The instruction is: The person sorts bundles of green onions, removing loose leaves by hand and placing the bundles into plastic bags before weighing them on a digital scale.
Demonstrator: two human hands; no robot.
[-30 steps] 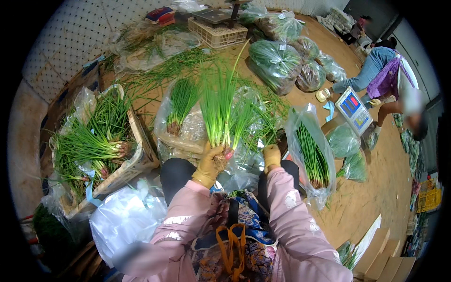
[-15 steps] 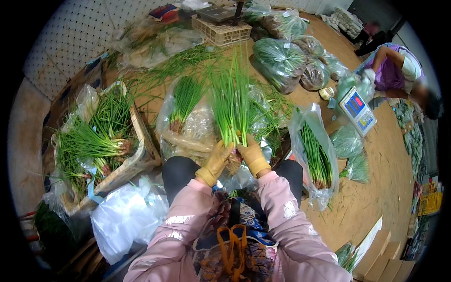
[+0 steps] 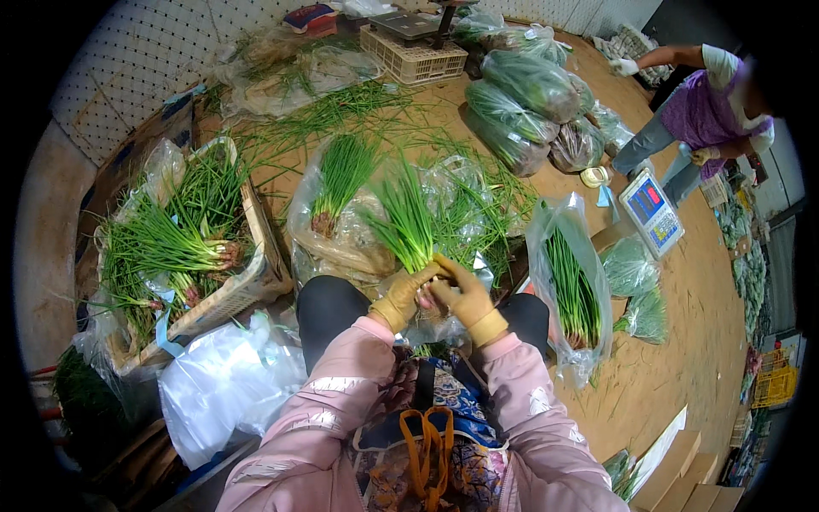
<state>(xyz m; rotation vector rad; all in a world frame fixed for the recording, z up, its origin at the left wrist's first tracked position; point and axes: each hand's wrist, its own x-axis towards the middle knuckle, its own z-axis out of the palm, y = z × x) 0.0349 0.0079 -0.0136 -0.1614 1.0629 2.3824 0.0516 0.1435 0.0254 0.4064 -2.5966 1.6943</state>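
Observation:
Between my knees, a bunch of green onions points its leaves away from me and slightly left, its pale bulb ends toward my lap. My left hand, in a yellow glove, is closed round the lower stems. From the right, my gloved right hand has its fingers bent against the stems just above the bulbs; its grip is partly hidden. Just beyond lies another bunch of green onions on crumpled clear plastic. By my right knee, an open clear bag holds more green onions.
At my left stands a crate heaped with green onions, a white plastic bag before it. A digital scale stands at right, near a person in purple. Filled bags are piled behind; cardboard lies near right.
The bunch in my hands has dropped lower and leans left, and my right hand has shifted over the stems. The other person has straightened up, and a bag now lies on the pile.

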